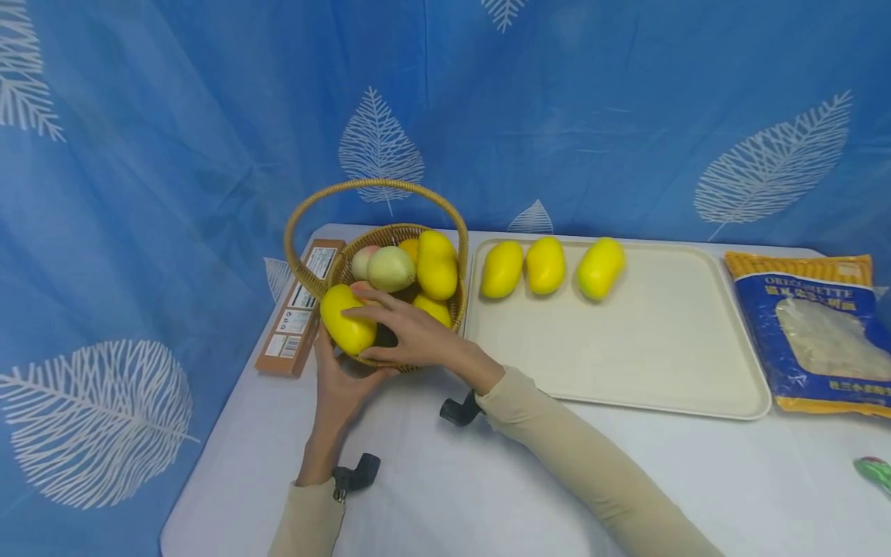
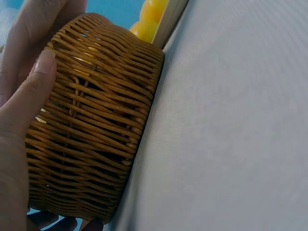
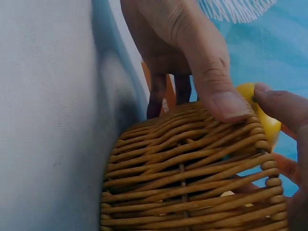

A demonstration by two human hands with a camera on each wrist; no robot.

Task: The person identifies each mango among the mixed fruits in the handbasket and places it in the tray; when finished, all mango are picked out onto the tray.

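A wicker basket (image 1: pixel 462 305) with a tall arched handle stands on the white table, also seen from the side in the left wrist view. My left hand (image 1: pixel 341 391) holds it at its near left, thumb against the woven wall (image 2: pixel 96 115) and fingers round the outer side. Over the basket's left rim, my right hand (image 1: pixel 414 333) grips a yellow mango (image 1: pixel 346 323) between thumb and fingers. Inside lie a pale green fruit (image 1: pixel 391 269), a pinkish fruit (image 1: pixel 363 263), an orange one (image 1: pixel 411 247) and yellow mangoes (image 1: pixel 437 264). Some fruit is hidden behind my right hand.
Right of the basket lies a cream tray (image 1: pixel 626 356) with three yellow mangoes (image 1: pixel 546 265) along its back. A brown box (image 1: pixel 288 321) lies left of the basket. A blue and yellow bag (image 1: pixel 814 333) lies right of the tray. A blue leaf-patterned curtain (image 1: pixel 592 116) hangs behind.
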